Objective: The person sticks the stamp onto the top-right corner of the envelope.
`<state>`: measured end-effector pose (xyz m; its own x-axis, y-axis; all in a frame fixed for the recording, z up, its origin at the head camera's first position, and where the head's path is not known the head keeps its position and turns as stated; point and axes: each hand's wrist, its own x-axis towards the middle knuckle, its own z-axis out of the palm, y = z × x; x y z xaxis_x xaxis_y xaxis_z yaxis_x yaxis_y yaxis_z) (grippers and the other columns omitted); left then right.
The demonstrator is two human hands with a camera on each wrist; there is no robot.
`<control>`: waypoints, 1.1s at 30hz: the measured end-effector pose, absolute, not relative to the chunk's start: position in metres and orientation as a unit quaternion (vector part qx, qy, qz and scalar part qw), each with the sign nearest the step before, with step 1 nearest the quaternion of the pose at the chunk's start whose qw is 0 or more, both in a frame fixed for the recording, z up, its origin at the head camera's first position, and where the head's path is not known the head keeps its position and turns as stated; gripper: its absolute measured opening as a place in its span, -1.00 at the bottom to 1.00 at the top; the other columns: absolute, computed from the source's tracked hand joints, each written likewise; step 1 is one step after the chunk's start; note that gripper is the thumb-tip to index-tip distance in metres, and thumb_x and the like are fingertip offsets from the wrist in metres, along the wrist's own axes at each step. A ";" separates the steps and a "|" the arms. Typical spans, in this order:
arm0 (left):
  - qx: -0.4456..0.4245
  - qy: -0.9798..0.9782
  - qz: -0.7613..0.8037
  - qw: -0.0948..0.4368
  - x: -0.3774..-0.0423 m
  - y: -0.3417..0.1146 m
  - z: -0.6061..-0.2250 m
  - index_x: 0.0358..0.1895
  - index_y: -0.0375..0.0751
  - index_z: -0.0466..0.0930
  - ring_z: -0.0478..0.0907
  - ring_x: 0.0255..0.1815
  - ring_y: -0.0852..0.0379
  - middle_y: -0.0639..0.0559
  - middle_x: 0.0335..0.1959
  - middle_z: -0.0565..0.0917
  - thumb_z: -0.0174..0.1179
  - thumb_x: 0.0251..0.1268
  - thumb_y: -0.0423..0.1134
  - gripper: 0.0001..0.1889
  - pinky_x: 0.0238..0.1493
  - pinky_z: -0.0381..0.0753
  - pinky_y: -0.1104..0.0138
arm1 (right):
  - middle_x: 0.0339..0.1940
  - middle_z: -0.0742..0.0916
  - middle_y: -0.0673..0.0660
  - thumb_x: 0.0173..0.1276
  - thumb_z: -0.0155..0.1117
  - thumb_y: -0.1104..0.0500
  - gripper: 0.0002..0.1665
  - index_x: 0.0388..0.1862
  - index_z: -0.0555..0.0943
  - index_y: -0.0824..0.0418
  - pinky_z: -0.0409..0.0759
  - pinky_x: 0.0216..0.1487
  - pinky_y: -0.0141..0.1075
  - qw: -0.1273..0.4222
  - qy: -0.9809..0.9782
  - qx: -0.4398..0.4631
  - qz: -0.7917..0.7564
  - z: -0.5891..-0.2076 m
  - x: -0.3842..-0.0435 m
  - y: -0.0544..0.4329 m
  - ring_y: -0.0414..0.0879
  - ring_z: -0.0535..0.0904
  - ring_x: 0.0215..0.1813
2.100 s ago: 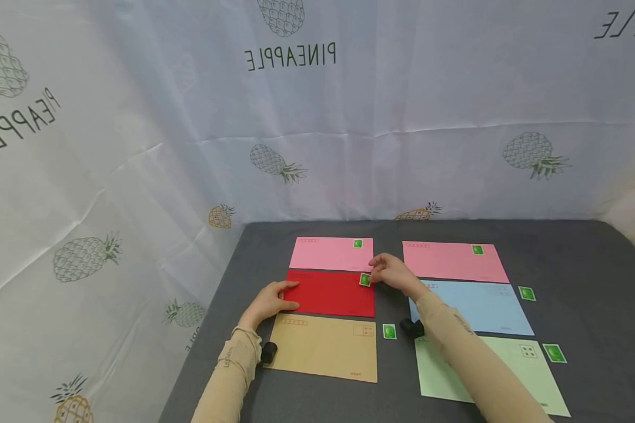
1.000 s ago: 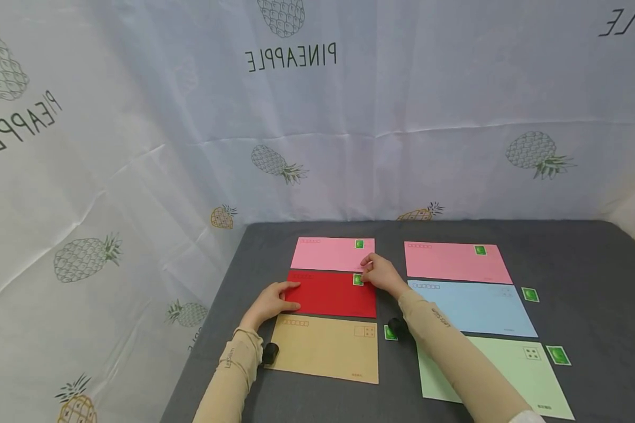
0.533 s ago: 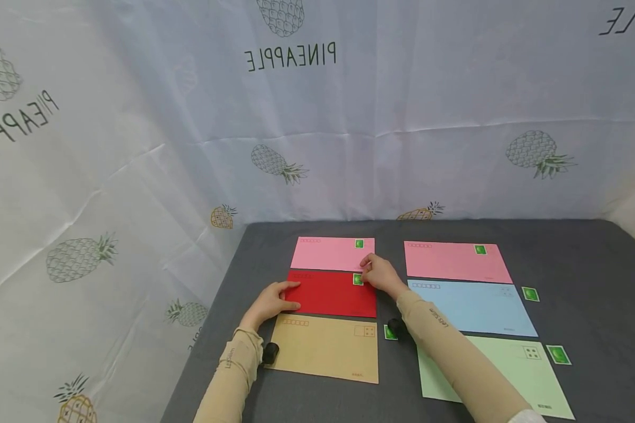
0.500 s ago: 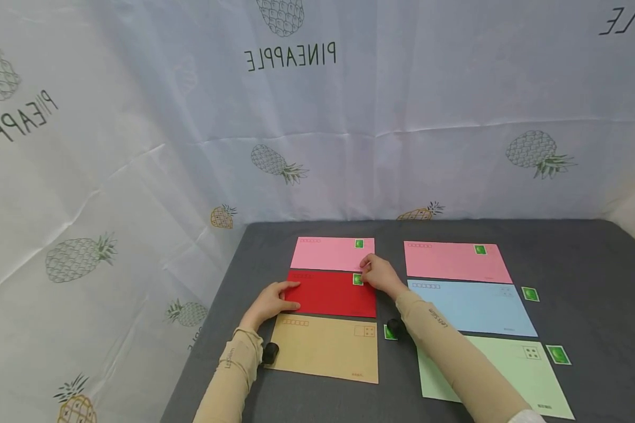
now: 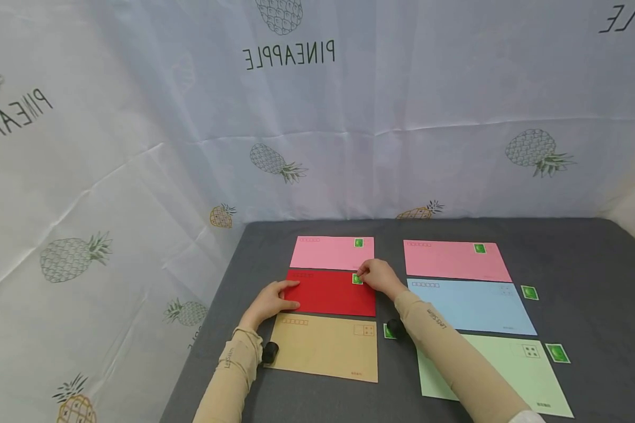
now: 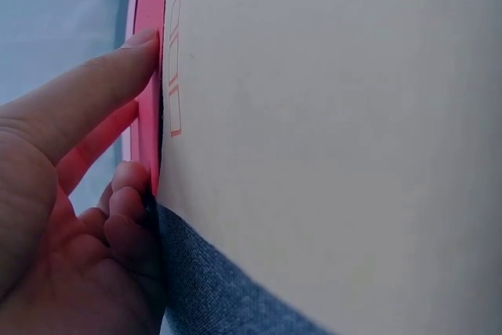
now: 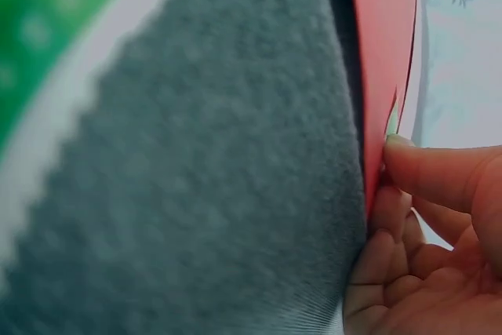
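A red envelope (image 5: 325,297) lies in the middle of the left column. My left hand (image 5: 270,302) rests on its left end, thumb and forefinger spread; the left wrist view shows the thumb (image 6: 102,88) straight against the red paper, the other fingers partly bent. At the envelope's upper right corner my right hand (image 5: 381,276) pinches a green postage stamp (image 5: 356,279), which is partly covered by the fingers. In the right wrist view the thumb tip (image 7: 401,143) meets a sliver of the stamp (image 7: 394,118); whether it lies fully flat cannot be seen.
Pink envelopes (image 5: 325,254) (image 5: 450,261) at the back bear stamps. A tan envelope (image 5: 323,351) lies in front; blue (image 5: 471,305) and green (image 5: 494,367) envelopes lie right. Loose stamps (image 5: 530,292) (image 5: 558,353) lie beside them; another stamp (image 5: 388,332) is partly behind the black wrist camera (image 5: 395,327).
My right hand has carried the stamp left onto the red envelope's corner, and its forefinger has since come down nearer the stamp. My left hand has stayed in place.
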<state>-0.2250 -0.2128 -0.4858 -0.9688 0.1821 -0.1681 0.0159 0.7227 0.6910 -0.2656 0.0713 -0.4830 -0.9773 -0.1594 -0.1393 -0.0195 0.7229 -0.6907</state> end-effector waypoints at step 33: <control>0.054 0.917 0.380 0.110 -0.228 -0.214 -0.492 0.17 -0.04 0.53 0.31 -0.41 0.10 -0.04 -0.48 0.37 0.39 -0.04 -0.21 -0.43 -0.40 0.29 0.33 | -0.49 0.64 0.07 0.20 0.28 0.19 -0.88 -0.33 0.59 0.22 0.43 -0.42 -0.35 0.084 0.941 -0.067 -0.322 -0.482 -0.262 0.068 -0.13 0.47 -0.47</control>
<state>-0.2284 -0.2139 -0.4925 -0.9703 0.1814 -0.1602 0.0151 0.7060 0.7080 -0.2616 0.0678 -0.4824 -0.9768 -0.1806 -0.1155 -0.0719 0.7835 -0.6172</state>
